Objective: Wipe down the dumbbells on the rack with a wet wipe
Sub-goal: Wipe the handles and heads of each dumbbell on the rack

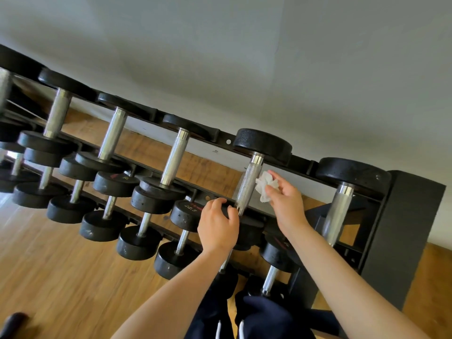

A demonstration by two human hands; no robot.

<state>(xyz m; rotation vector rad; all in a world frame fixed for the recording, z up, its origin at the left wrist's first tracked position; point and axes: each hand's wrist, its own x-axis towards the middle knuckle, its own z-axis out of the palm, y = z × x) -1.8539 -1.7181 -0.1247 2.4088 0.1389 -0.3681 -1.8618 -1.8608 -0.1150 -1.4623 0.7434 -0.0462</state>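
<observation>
Your left hand (217, 226) covers the near head of the dumbbell (247, 189) you're at. The rack (401, 231) runs off the left edge, its far dumbbells blurred.

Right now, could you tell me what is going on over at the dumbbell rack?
A person is cleaning the dumbbells on the rack. The right hand pinches a crumpled wet wipe beside the knurled handle of one top-row dumbbell. The left hand grips that dumbbell's near weight head. Whether the wipe touches the handle is unclear.
</observation>
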